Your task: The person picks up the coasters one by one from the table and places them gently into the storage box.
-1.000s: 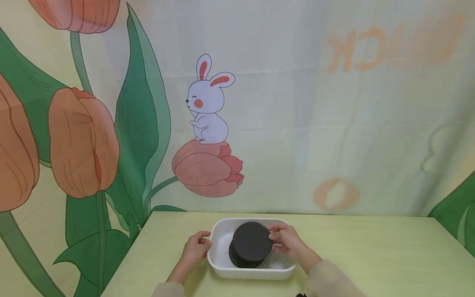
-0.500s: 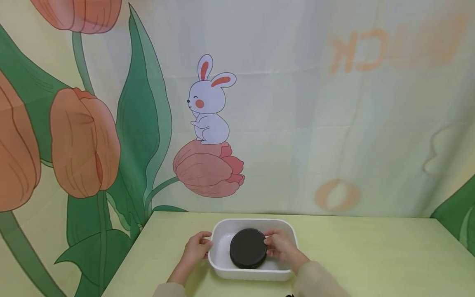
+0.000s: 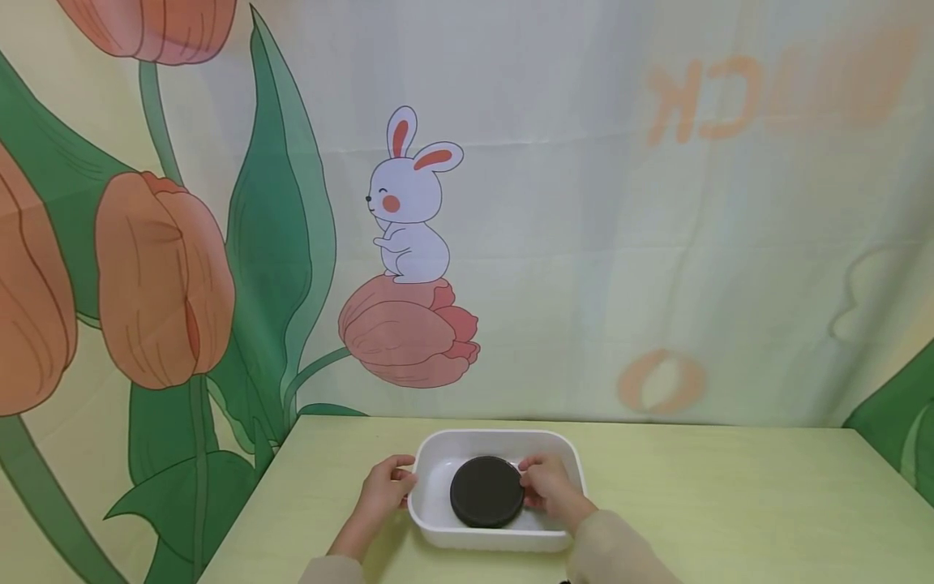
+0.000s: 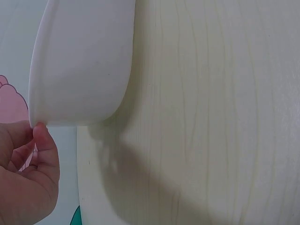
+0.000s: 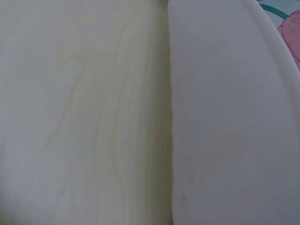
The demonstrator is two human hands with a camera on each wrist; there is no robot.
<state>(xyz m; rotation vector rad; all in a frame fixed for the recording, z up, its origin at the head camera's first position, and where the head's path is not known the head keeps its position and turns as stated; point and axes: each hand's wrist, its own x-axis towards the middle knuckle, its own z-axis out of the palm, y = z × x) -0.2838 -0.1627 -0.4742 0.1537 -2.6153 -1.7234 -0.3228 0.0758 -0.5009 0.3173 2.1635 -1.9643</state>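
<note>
A white rounded rectangular tub stands on the table. In it lies a round, flat-topped black disc, dark and smooth; whatever lies under it is hidden. My left hand pinches the tub's left end at the rim with thumb and fingers, seen close up beside the white wall in the left wrist view. Reaching over the tub's right end, my right hand holds the disc's right edge with curled fingers. The right wrist view shows only the tub's outer wall and tabletop, no fingers.
The pale yellow-green table extends to both sides of the tub. Behind it hangs a cloth backdrop printed with tulips and a white rabbit. A small dark object barely shows at the bottom edge.
My right hand has lowered the black disc and shifted slightly left, so the disc now covers the dark round thing beneath it. My left hand has stayed at the tub's rim.
</note>
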